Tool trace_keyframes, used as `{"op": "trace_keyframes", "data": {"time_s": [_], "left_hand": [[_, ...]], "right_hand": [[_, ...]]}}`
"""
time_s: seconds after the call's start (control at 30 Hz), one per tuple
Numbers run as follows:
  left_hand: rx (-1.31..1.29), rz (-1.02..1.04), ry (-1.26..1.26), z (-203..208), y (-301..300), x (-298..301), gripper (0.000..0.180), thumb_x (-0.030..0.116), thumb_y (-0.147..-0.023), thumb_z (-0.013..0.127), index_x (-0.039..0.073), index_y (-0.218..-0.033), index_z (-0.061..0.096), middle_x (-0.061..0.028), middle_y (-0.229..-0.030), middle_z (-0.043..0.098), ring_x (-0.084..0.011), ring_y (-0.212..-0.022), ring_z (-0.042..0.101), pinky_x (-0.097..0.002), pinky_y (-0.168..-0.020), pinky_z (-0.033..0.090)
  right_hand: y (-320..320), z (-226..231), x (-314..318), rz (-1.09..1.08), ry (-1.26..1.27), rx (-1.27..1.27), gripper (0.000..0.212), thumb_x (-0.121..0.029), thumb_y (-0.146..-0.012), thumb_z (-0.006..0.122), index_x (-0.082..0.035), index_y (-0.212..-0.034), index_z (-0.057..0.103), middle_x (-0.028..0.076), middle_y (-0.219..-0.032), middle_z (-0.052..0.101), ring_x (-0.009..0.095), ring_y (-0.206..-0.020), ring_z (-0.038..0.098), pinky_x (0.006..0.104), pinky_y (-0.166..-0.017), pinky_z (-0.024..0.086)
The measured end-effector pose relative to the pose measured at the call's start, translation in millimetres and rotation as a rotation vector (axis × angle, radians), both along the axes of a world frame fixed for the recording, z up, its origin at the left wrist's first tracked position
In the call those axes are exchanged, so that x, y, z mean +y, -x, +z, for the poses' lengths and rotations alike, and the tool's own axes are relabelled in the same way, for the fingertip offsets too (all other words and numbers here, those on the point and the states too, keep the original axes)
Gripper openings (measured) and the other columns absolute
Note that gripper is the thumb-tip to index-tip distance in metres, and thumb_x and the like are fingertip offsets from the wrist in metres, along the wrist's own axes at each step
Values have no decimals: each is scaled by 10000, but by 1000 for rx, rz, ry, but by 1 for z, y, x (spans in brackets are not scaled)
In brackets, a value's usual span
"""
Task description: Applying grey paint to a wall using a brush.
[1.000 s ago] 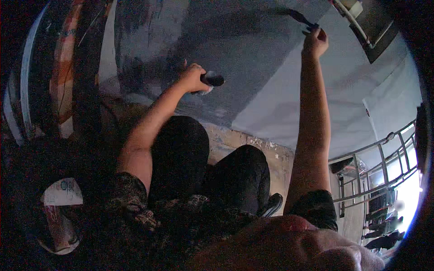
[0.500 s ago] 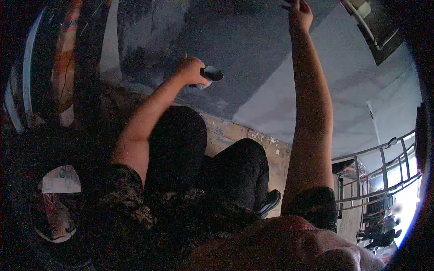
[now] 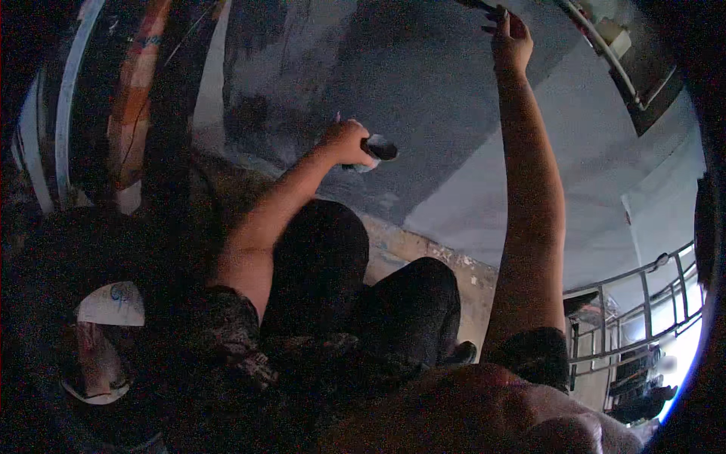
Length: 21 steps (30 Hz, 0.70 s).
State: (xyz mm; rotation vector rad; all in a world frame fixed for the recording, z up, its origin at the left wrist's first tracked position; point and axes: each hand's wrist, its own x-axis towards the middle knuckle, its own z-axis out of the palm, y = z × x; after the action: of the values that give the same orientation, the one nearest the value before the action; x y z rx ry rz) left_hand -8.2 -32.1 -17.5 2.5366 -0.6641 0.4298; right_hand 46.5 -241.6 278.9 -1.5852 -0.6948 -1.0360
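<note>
My left hand (image 3: 348, 142) is closed around a small container (image 3: 383, 148) with a dark oval mouth and a pale side, held low in front of the wall. My right arm reaches far up, and my right hand (image 3: 514, 44) grips a thin dark tool (image 3: 478, 5) near the top of the view. The tool's far end is cut off by the frame edge, so its kind is unclear. Both hands are in front of a wall (image 3: 393, 83) with a dark grey area; a lighter grey area lies to its right.
Below the wall runs a worn, stained strip of floor (image 3: 423, 248), beside my bent knees. A metal ladder-like frame (image 3: 605, 318) stands at the right, and a pipe (image 3: 605, 53) runs along the upper right. Tall boards (image 3: 136, 98) stand at the left.
The whole view has shifted, so wall, knees and arms sit lower and farther right. More of my right hand and its tool now shows. My left hand keeps its hold on the container.
</note>
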Motion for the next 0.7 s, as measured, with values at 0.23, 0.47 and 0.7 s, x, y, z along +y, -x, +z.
{"op": "trace_keyframes", "data": {"time_s": [0.23,0.47,0.7], "left_hand": [[-151,5,183,-10,-11,11,630,495,-484,799,2,-856,673,-174,-950,608,-348,-973,560,-503,-1004,335],[-119,-8,55,-1,-10,2,625,500,-473,799,9,-838,670,-175,-945,622,-364,-969,569,-528,-1017,319],[-15,-13,44,9,-3,7,618,456,-480,781,12,-901,690,-196,-1002,624,-364,-1040,557,-611,-1073,198]], "right_hand": [[-10,-8,-37,53,-48,-114,303,-191,-936,559,76,-1075,589,141,-933,667,222,-825,652,336,-680,559],[-16,16,-27,-157,44,-159,316,-252,-929,571,32,-1040,654,92,-974,687,172,-817,653,269,-702,506],[-13,16,-81,-478,240,-79,341,-263,-932,561,46,-1050,641,97,-954,690,168,-790,656,271,-680,510]]}}
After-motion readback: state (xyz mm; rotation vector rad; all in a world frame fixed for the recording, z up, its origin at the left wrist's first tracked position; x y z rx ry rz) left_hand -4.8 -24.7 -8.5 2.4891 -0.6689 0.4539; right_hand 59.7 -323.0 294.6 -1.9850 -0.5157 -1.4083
